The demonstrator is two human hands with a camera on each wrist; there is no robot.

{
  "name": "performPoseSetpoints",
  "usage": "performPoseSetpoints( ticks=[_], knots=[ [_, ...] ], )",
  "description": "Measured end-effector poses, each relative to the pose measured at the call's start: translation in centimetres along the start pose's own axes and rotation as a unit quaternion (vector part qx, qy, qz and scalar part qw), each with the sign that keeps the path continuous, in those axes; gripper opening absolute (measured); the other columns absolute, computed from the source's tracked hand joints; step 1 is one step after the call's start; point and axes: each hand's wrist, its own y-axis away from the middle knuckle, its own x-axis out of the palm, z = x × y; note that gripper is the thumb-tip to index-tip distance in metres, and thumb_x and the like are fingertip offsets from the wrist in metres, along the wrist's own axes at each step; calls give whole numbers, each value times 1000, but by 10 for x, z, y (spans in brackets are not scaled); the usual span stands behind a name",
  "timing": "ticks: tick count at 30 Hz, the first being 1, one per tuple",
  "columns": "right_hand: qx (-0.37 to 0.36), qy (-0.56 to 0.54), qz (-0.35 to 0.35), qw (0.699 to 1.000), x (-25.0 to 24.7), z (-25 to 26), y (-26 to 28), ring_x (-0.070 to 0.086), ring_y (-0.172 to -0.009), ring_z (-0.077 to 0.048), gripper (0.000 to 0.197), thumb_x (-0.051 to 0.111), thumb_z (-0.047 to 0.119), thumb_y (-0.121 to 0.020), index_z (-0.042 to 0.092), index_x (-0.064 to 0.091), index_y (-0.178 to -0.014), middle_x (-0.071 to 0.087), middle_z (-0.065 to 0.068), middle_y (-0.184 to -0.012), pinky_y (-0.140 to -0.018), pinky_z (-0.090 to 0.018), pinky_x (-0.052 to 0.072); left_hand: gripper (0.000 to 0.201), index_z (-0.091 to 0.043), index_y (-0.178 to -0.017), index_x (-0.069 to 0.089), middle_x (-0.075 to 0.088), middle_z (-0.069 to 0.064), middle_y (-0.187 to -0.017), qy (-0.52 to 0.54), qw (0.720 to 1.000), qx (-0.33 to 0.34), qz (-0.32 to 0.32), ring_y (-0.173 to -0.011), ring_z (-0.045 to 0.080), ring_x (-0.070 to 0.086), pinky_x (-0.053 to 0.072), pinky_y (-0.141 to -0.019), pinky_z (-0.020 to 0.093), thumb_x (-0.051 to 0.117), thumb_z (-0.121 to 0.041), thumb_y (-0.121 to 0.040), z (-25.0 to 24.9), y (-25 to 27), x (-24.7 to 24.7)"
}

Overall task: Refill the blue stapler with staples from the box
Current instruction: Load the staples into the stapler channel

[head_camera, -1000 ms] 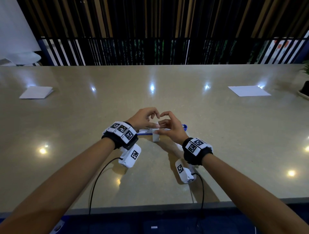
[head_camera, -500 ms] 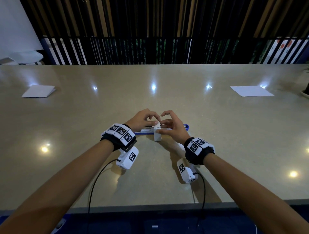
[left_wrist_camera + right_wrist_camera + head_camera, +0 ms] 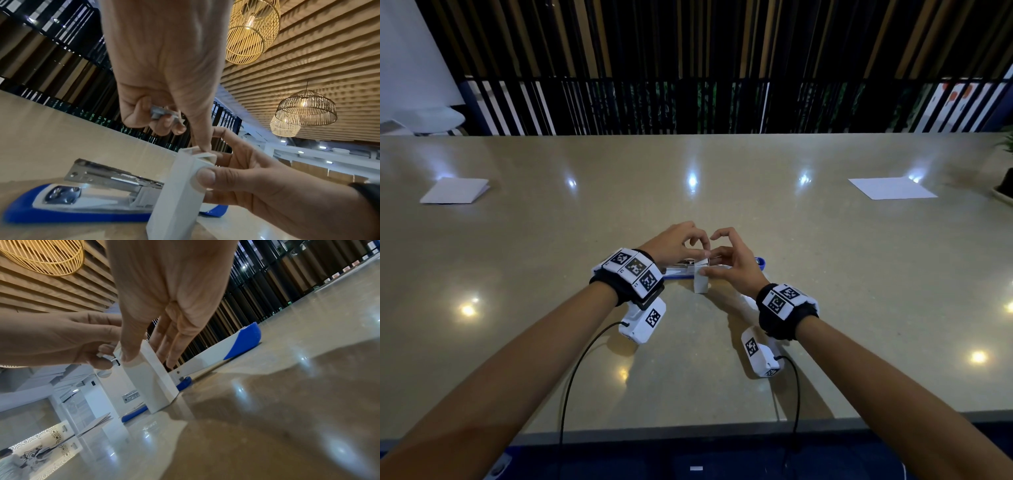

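A small white staple box (image 3: 701, 282) stands upright on the table, just in front of the blue stapler (image 3: 761, 262), which lies opened out flat. My right hand (image 3: 714, 263) grips the box near its top, thumb on the near face (image 3: 205, 177) and fingers behind it. My left hand (image 3: 697, 246) holds a silver strip of staples (image 3: 162, 113) in its curled fingers while its thumb tip presses on the box's open top flap (image 3: 202, 151). The stapler's metal magazine (image 3: 111, 175) sits over the blue base (image 3: 61, 211). Its blue and white cover (image 3: 236, 344) lies back behind the box (image 3: 148, 378).
A folded white paper (image 3: 453, 191) lies at the far left and a flat white sheet (image 3: 892, 188) at the far right. A potted plant (image 3: 1005, 192) stands at the right edge. The table's front edge (image 3: 688, 431) runs close to me.
Both hands stay at the box over the stapler, with only small finger shifts. The box and stapler have not moved.
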Motion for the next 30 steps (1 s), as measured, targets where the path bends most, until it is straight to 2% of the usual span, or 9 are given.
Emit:
performPoseSetpoints(
  ticks=[4,6,9,14,18,21,23,26,30],
  knots=[
    [-2,2,1,1000,0,0,0,70,-80,-20,52,74,-2,-75,15,41,-110,69,-13,-93,-70,-23,56,18,-14,-99,65,49,-3,-83,26,999,9,-18,-75,8,43,36,-69,22,62,-28,-88,2,3,4],
    [-2,5,0,1000,1,0,-1,70,-80,-20,51,73,-3,-75,15,40,-110,69,-12,-93,-71,-24,56,18,-10,-100,65,52,1,-82,52,998,9,-24,-70,6,43,36,-67,22,62,-24,-89,3,4,7],
    [2,3,-1,1000,0,-1,-2,71,-77,-14,51,72,-4,-75,16,41,-110,70,-8,-90,-69,-23,56,18,-10,-99,65,54,5,-81,54,998,7,-23,-66,7,43,36,-66,23,62,-25,-89,1,4,6],
    [-1,18,0,1000,0,0,-2,70,-72,-5,51,72,-4,-75,16,41,-110,69,-2,-85,-68,-21,56,16,-17,-98,67,49,-5,-80,4,1000,1,0,-70,4,41,35,-71,25,64,-27,-87,-3,1,-1],
    [-15,55,-2,998,0,3,-2,67,-70,-2,54,76,-1,-73,19,40,-109,66,1,-82,-70,-21,57,16,-15,-98,68,50,-1,-81,14,1000,-22,11,-73,11,43,36,-73,27,65,-25,-86,-6,1,-2],
    [-24,89,6,996,-3,7,-3,65,-66,-1,59,78,1,-71,20,38,-110,65,2,-79,-70,-22,58,15,-12,-96,71,51,-1,-77,43,999,-24,-10,-70,11,43,34,-68,23,68,-21,-84,-9,1,0],
    [-27,113,19,993,-5,10,-4,65,-68,-3,62,79,1,-70,20,37,-111,64,2,-78,-71,-21,58,16,-9,-94,73,55,2,-76,67,997,-22,-37,-64,6,43,33,-62,18,70,-19,-83,-10,2,3],
    [-33,141,30,989,-7,13,-4,66,-71,-14,63,80,3,-70,15,37,-114,65,-4,-79,-74,-24,58,17,-6,-94,75,58,4,-76,87,994,-19,-59,-62,4,44,33,-60,16,71,-17,-82,-9,3,6],
    [-43,179,46,982,-5,17,-6,64,-67,-13,62,78,2,-71,13,37,-116,67,-12,-80,-69,-21,56,23,-8,-98,72,54,3,-80,95,990,-53,-85,-70,10,45,35,-63,22,75,-18,-78,-8,4,9]
  ],
)
